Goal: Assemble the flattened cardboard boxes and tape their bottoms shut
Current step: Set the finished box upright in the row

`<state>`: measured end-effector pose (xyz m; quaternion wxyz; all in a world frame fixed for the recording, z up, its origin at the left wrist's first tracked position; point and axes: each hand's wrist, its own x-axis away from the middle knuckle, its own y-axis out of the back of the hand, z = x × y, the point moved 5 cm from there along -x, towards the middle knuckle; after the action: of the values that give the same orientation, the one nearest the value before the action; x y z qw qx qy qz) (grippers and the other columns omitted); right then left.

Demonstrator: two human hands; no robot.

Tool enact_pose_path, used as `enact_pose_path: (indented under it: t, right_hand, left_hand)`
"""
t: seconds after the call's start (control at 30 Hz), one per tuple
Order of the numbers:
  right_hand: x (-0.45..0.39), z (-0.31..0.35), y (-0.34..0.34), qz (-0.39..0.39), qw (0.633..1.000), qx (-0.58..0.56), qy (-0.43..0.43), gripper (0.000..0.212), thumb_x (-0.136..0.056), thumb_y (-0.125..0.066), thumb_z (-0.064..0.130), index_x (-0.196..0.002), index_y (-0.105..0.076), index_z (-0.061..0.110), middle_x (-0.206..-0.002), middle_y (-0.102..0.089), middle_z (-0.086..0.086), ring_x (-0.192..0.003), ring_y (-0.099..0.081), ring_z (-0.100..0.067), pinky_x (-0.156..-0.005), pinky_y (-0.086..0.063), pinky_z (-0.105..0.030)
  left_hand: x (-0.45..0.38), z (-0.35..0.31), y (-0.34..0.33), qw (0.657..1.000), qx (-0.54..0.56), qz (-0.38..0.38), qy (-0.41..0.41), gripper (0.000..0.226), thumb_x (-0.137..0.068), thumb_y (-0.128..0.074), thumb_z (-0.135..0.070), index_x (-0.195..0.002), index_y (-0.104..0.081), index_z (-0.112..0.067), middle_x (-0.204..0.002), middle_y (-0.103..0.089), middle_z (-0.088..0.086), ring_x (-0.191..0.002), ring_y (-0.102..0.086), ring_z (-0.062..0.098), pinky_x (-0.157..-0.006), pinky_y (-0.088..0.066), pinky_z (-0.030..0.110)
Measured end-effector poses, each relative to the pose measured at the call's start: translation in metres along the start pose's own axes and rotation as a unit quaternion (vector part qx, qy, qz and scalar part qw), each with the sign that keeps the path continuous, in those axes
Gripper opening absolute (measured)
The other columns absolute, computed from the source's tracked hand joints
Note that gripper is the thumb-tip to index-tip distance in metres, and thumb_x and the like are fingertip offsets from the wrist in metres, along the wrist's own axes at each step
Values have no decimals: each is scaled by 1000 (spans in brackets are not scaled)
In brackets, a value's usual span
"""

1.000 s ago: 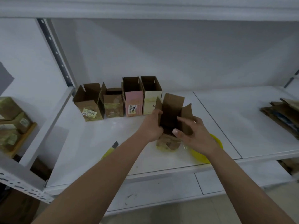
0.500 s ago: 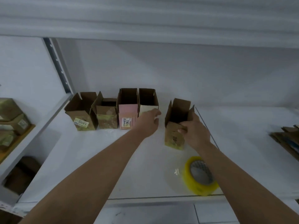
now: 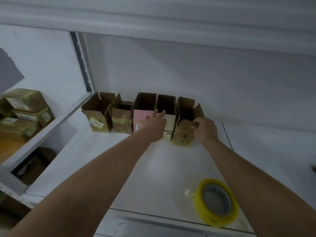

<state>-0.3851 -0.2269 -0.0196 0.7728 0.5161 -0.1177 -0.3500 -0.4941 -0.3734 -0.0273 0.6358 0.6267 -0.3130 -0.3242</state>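
Note:
Several small assembled cardboard boxes stand upright in a row at the back of the white shelf (image 3: 119, 168), tops open. The rightmost brown box (image 3: 183, 132) sits at the end of the row, touching the cream box (image 3: 171, 122). My right hand (image 3: 205, 130) pinches its front top flap. My left hand (image 3: 154, 124) reaches out with straight fingers over the fronts of the pink box (image 3: 139, 117) and the cream box. A yellow tape roll (image 3: 216, 201) lies near the shelf's front edge on the right.
A brown box with a yellow 1600 label (image 3: 98, 117) and a second brown box (image 3: 121, 120) fill the row's left end. Sealed cartons (image 3: 25, 106) are stacked on the neighbouring shelf at left. An upper shelf (image 3: 171, 23) hangs overhead.
My right hand carried the brown box from the shelf's front back to the right end of the row. My left hand let go of it and moved to the pink and cream boxes.

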Motion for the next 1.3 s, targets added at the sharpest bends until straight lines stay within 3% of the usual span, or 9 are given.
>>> enact_pose_path:
  t: [0.3, 0.4, 0.5, 0.73, 0.9, 1.07, 1.2, 1.3]
  right_hand:
    - [-9, 5, -13, 44, 998, -39, 18, 33, -93, -59, 16, -125, -56, 12, -124, -57, -15, -109, -57, -32, -86, -48, -37]
    - [-1, 7, -11, 46, 998, 11, 30, 49, -95, -58, 22, -141, -43, 17, -140, -43, -12, -116, -55, -32, -92, -47, -40]
    - [10, 13, -7, 35, 996, 68, 36, 54, -97, -55, 26, -146, -35, 19, -150, -32, -9, -120, -52, -30, -89, -47, -37]
    - [47, 34, 0, 10, 984, 167, 59, 46, -94, -55, 28, -137, -42, 15, -139, -40, -16, -121, -43, -34, -95, -41, -40]
    - [89, 33, 0, 9, 980, 193, 37, 46, -95, -53, 28, -137, -43, 13, -140, -39, -16, -123, -42, -33, -97, -38, -38]
    - [139, 25, 11, 2, 979, 201, -15, 51, -96, -51, 34, -143, -38, 17, -144, -37, -12, -129, -39, -30, -103, -35, -37]
    - [185, 5, 30, 0, 976, 207, -64, 52, -95, -53, 33, -142, -39, 16, -142, -39, -13, -128, -39, -32, -102, -35, -39]
    - [210, -17, 52, -4, 969, 222, -109, 54, -93, -56, 33, -141, -41, 16, -140, -41, -14, -126, -41, -34, -100, -36, -40]
  left_hand:
    - [-8, 6, -2, 998, 51, -22, 17, 47, -96, -53, -10, -142, -43, -9, -161, -14, 1, -149, -7, 29, -116, -29, 46]
    - [-4, 4, -1, 999, 44, -13, 8, 49, -97, -53, -16, -144, -40, -9, -162, -10, 3, -149, -5, 30, -116, -25, 46]
    - [5, 3, 1, 999, 35, -7, -11, 54, -98, -51, -22, -148, -33, -11, -162, -5, 7, -149, -2, 31, -118, -21, 48]
    - [37, -2, 8, 998, 27, -20, -54, 54, -99, -49, -25, -149, -30, -15, -161, -12, 7, -149, -9, 29, -116, -22, 47]
    - [70, 1, 24, 990, 75, -91, -78, 40, -98, -48, -22, -137, -46, -13, -136, -49, 7, -126, -45, 23, -96, -45, 37]
    - [99, -13, 28, 987, 68, -83, -122, 38, -99, -45, -24, -135, -47, -13, -128, -50, 6, -121, -48, 26, -90, -46, 42]
    - [118, -62, 17, 977, 87, -41, -191, 41, -100, -44, -27, -138, -43, -12, -135, -47, 10, -121, -48, 29, -87, -47, 40]
    - [128, -104, 23, 957, 112, -54, -261, 41, -98, -47, -25, -137, -46, -12, -133, -48, 11, -122, -46, 29, -89, -47, 41]
